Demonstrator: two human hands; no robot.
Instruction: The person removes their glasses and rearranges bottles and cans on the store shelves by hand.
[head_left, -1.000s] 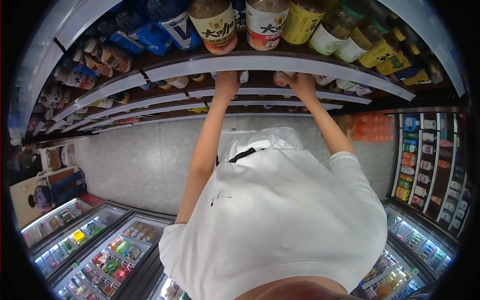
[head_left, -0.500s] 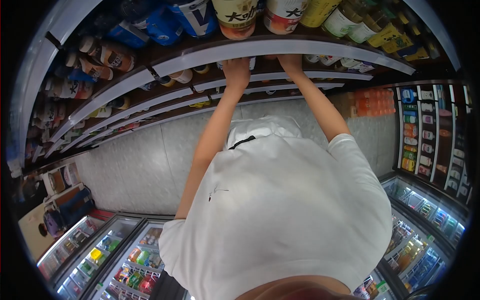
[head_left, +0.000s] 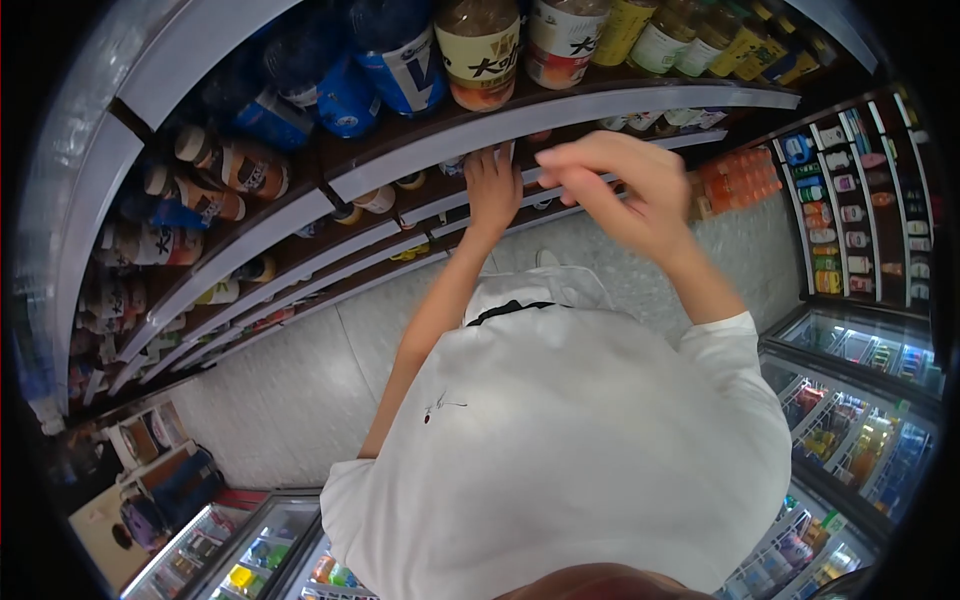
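My left hand [head_left: 492, 190] reaches under the edge of the upper shelf [head_left: 440, 150]. Its fingers are bent over a white and blue package [head_left: 453, 166] on the shelf below, mostly covered by the hand. My right hand [head_left: 630, 185] is raised in front of the shelf edge, slightly blurred. Its fingers are bent, thumb and forefinger tips are apart, and nothing shows between them. Above the hands stand a large bottle with a cream label [head_left: 480, 55] and another with a white and red label [head_left: 562, 45].
Large blue-labelled bottles [head_left: 400, 65] and brown-labelled bottles [head_left: 245, 165] line the shelves on the left. An orange shrink-wrapped bottle pack [head_left: 738, 182] stands on the floor at right. Glass-door fridges [head_left: 850, 350] are behind me. A grey tiled floor [head_left: 300, 390] lies below.
My right hand has come out from under the shelf edge and moved back and to the right. The left hand stays at the shelf. The view has shifted slightly.
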